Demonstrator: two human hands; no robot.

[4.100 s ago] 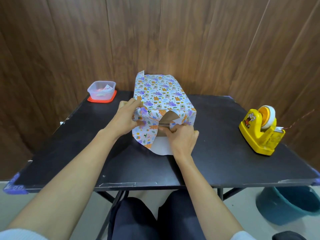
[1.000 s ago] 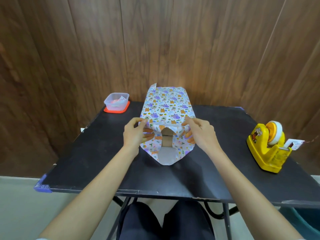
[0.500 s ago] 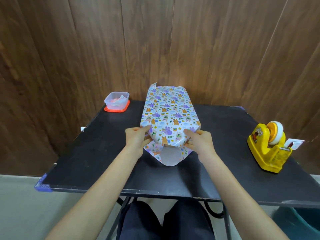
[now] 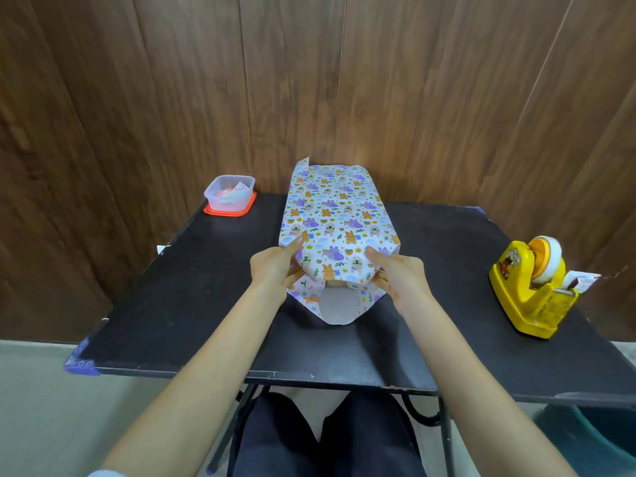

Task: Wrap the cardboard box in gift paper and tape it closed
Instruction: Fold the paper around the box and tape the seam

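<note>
Head view: black table (image 4: 206, 304) against a wood-panelled wall (image 4: 413, 98), wrapped box (image 4: 337, 215) at its centre. Left hand (image 4: 272, 270) and right hand (image 4: 399, 275) seemingly pinch its near paper corners. Tape dispenser (image 4: 530, 290) stands right, container (image 4: 230, 194) far left.

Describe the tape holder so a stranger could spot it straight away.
Start at the black table. Look to its right side, well apart from the wrapped box in the middle. The tape dispenser sits there: bright yellow, with a white roll on an orange hub, the only yellow thing there.
</note>
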